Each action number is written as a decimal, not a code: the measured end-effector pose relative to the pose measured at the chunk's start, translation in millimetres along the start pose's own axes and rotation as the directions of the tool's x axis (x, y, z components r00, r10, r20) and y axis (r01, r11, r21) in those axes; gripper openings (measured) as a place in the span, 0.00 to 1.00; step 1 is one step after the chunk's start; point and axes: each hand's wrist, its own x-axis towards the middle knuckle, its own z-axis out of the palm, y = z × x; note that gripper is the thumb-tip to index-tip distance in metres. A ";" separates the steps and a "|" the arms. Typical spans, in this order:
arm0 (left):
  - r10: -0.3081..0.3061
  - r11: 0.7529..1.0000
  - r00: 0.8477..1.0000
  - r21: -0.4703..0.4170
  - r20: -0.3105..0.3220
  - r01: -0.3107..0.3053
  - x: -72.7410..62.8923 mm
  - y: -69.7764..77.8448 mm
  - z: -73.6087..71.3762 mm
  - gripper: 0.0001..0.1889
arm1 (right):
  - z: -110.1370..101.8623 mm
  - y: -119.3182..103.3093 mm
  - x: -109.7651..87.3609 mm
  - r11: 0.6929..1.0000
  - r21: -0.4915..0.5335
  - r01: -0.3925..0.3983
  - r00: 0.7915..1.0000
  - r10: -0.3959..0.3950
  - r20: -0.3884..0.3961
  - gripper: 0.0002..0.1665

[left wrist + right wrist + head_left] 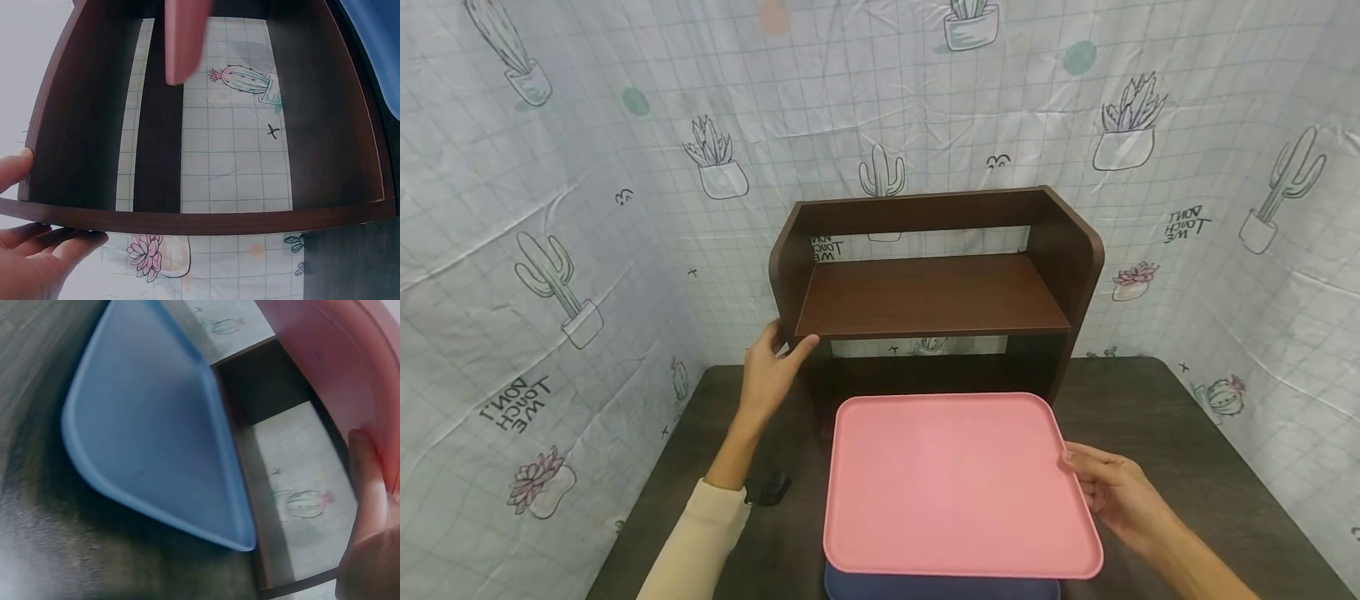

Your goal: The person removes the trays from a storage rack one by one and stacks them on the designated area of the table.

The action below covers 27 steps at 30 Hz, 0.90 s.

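Note:
My right hand holds a pink rectangular tray by its right edge, thumb on top and fingers underneath. The tray is raised in front of a dark brown two-level wooden shelf. At the shelf's left side, my left hand grips the side panel, its thumb at the front of the middle board. In the left wrist view, the thumb and fingers lie on opposite sides of that panel. A blue tray lies on the table beneath the pink one, mostly hidden in the head view.
The shelf stands on a dark wooden table. White grid-patterned cloth with cactus drawings surrounds the table at the back and both sides. A small black device sits by the left cuff.

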 end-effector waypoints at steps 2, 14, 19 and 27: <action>0.000 1.000 1.000 -0.001 0.001 0.000 0.3 -0.3 0.1 0.36 | -1.7 4.9 1.6 1.000 -0.013 -0.015 1.000 0.015 -0.003 0.27; -0.014 1.000 1.000 -0.009 0.007 0.014 1.7 0.3 0.6 0.36 | -9.5 30.7 6.2 0.986 -0.106 -0.127 0.985 0.113 -0.132 0.22; -0.010 1.000 1.000 -0.019 0.012 0.010 1.4 0.1 -0.4 0.36 | -11.6 40.0 6.8 0.986 -0.090 -0.141 0.984 0.129 -0.120 0.21; -0.015 1.000 1.000 -0.015 0.005 0.015 2.2 -1.6 -1.3 0.36 | -10.1 54.6 9.0 0.979 -0.084 -0.186 0.974 0.172 -0.150 0.16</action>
